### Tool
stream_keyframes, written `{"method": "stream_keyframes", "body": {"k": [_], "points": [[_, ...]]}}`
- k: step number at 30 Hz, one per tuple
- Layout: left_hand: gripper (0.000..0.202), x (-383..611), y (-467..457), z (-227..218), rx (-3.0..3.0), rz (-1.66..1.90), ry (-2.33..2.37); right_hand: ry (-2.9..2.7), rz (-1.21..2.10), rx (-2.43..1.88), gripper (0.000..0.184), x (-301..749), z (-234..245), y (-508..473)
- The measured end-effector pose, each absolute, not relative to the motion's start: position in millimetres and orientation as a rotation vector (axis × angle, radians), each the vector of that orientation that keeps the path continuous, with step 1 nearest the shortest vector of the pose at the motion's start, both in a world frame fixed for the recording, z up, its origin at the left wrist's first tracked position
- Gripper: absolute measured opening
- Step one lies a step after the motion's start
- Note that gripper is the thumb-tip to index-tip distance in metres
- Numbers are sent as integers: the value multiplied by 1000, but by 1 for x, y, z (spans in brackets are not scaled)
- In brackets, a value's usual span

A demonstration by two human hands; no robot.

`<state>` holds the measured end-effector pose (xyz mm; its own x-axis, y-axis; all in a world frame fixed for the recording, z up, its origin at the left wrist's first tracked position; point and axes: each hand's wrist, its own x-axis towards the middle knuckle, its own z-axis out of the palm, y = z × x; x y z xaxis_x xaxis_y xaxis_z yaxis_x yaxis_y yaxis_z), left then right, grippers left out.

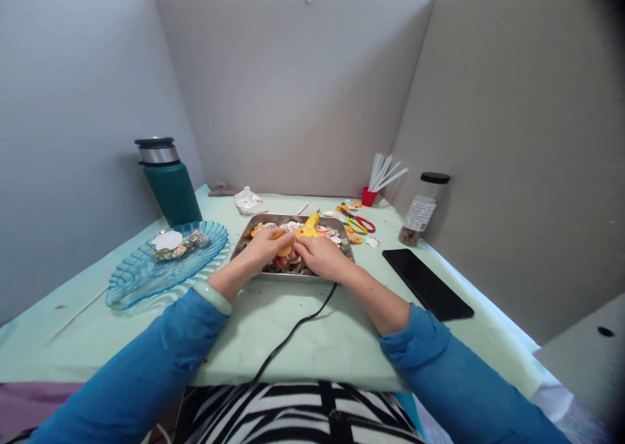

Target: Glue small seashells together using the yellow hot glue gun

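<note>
Both my hands meet over a metal tray (343,234) filled with several small shells. My left hand (263,247) is closed, pinching an orange shell (285,249) at its fingertips. My right hand (323,256) is closed around the grip of a yellow glue gun (310,224), whose nozzle points toward the orange shell. The gun's black cord (293,332) runs from under my right wrist toward me and off the table's front edge.
A blue glass dish (141,276) with a few shells lies at the left, a green flask (168,182) behind it. A thin stick (78,312) lies near the left edge. At the right: scissors (361,223), a red cup of sticks (369,196), a jar (420,211), a black phone (427,282). Grey partitions enclose the table.
</note>
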<state>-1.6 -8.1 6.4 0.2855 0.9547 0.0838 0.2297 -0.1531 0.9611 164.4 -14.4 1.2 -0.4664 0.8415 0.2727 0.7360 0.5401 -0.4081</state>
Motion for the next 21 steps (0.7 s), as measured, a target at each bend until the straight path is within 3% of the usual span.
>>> {"method": "stream_keyframes", "body": {"k": [21], "points": [[32,-1,-8,7,1575,958,1115,-2334,324,-1276,34,165,0,-14]]}}
